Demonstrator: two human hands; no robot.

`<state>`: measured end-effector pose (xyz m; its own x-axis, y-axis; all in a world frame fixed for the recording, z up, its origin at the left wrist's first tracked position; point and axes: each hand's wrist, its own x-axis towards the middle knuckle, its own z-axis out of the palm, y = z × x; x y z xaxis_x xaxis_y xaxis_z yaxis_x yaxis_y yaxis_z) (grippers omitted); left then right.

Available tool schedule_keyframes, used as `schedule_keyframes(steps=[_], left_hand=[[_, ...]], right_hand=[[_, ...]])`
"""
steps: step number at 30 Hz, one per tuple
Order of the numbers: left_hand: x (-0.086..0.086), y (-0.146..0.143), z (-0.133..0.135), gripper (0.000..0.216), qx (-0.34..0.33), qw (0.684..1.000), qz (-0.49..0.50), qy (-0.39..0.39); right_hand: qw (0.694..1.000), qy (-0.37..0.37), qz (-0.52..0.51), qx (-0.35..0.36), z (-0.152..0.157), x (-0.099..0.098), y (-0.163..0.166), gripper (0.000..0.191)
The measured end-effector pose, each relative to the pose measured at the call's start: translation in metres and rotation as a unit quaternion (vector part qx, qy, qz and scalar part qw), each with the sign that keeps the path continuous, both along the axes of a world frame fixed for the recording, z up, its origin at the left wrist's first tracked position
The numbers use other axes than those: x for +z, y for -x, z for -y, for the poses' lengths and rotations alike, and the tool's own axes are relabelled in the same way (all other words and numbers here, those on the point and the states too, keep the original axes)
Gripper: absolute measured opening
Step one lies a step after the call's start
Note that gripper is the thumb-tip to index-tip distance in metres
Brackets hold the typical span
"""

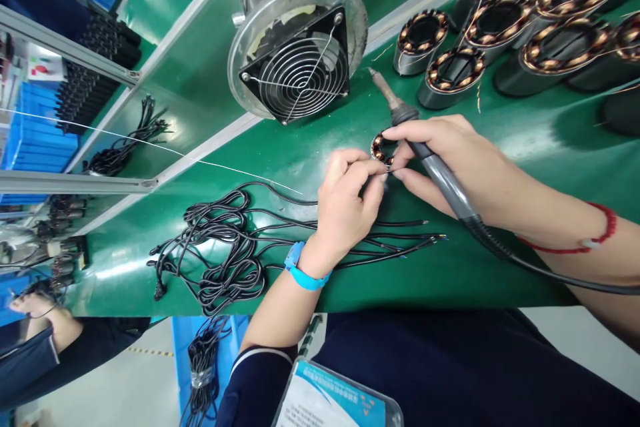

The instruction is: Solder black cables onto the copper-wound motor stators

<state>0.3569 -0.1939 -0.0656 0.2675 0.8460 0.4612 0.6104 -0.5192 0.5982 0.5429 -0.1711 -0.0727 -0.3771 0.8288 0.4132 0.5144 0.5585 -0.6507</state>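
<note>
My right hand (450, 160) is closed around a grey soldering iron (407, 121), its metal tip pointing up and away from me and its cord trailing off to the right. The same hand's fingertips rest on a small copper-wound stator (379, 145) lying on the green bench mat (310, 153). My left hand (350, 197) is pinched shut on a thin wire end right beside the stator, touching the right hand's fingers. A blue band sits on the left wrist and a red string on the right.
A bundle of black lead wires (220, 253) lies left of my hands. A fume-extraction fan (300, 73) on a duct stands just behind. Several larger wound stators (505, 20) crowd the far right. Another person's hand (35, 307) is at the lower left.
</note>
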Motion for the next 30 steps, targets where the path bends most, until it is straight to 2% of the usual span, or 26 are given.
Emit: schedule_keyframes(steps=[3,4,6,9,11,16,18,25,30], left_hand=[[0.0,0.001,0.0,0.007,-0.007,1.0,0.018,0.016],[0.002,0.003,-0.001,0.013,-0.006,0.998,0.036,0.047],[0.006,0.011,-0.002,0.026,-0.001,0.984,0.084,0.16],[0.014,0.023,-0.007,0.017,-0.029,0.915,0.133,0.379],[0.019,0.027,-0.011,0.015,-0.043,0.873,0.163,0.459],[0.02,0.03,-0.015,0.017,0.042,0.835,0.282,0.471],[0.019,0.029,-0.015,0.018,0.054,0.825,0.303,0.473],[0.027,0.015,-0.014,0.03,0.062,0.796,0.316,0.512],[0.031,0.02,-0.013,0.033,0.057,0.802,0.29,0.519]], right_hand=[[1.0,0.012,-0.011,0.011,0.0,0.002,-0.003,0.042],[1.0,0.003,-0.02,0.014,0.0,0.002,-0.004,0.045],[0.999,-0.031,-0.03,0.021,0.0,0.002,-0.005,0.055],[0.998,-0.056,-0.01,0.039,-0.003,0.0,-0.001,0.064],[0.997,-0.043,0.012,0.056,-0.006,-0.001,0.004,0.066],[0.997,-0.026,0.045,0.053,-0.003,-0.001,0.01,0.055],[0.997,-0.029,0.042,0.053,0.001,0.001,0.009,0.052],[0.995,-0.066,0.045,0.06,0.009,0.002,0.004,0.046],[0.991,-0.109,0.066,0.032,0.012,-0.001,0.01,0.034]])
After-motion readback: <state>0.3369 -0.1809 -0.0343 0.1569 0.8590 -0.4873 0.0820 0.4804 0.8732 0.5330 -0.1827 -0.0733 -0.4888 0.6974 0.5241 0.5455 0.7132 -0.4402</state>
